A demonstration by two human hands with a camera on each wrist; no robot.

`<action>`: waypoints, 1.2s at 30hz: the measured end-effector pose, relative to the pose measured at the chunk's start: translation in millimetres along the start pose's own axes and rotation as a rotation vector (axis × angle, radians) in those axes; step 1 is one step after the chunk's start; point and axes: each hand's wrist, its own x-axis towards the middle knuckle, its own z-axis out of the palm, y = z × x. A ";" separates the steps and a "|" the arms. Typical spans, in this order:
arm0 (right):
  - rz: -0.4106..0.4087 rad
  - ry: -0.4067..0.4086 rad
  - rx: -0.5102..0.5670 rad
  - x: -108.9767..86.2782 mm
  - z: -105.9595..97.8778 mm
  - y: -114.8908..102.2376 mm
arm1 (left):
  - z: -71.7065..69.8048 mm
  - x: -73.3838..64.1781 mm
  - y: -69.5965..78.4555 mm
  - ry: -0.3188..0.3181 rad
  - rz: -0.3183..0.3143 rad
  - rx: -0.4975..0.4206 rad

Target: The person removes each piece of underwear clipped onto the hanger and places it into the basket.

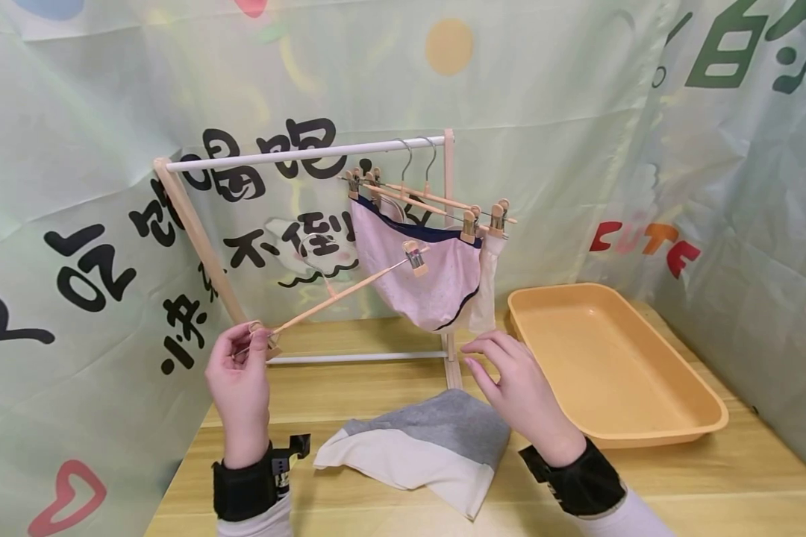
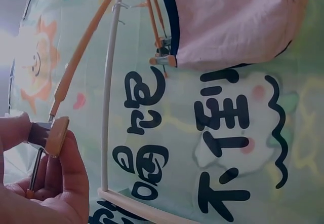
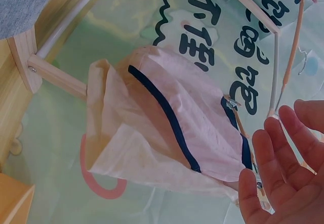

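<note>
My left hand (image 1: 242, 365) pinches the clip at the near end of a wooden clip hanger (image 1: 336, 297), which slants up to the right with its other clip (image 1: 415, 259) in the air. In the left wrist view the thumb and fingers press on that clip (image 2: 56, 137). My right hand (image 1: 510, 373) holds nothing; its fingers are loosely bent, below the hung garments. Pink underpants (image 1: 416, 261) with dark blue trim hang by clips from one hanger on the rack. Behind them a cream garment (image 3: 136, 153) hangs from a second hanger. A grey and white cloth (image 1: 436, 440) lies on the table between the wrists.
The garment rack has a white top rail (image 1: 295, 154) and wooden posts (image 1: 198, 239). An orange plastic tray (image 1: 618, 440) stands at the right of the wooden table (image 1: 732, 492). Printed fabric (image 1: 544, 89) encloses the back and sides.
</note>
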 end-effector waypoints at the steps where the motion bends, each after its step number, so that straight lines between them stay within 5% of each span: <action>1: 0.002 -0.002 -0.002 -0.3 0.1 0.1 | -0.1 0.4 -0.5 0.007 -0.004 0.002; 19: 0.014 -0.038 -0.012 -0.2 1.3 -1.1 | -5.8 4.3 -3.2 0.119 -0.020 0.058; 36: 0.002 -0.036 -0.015 -0.4 2.7 -0.8 | -7.2 5.7 -4.0 0.228 0.041 0.098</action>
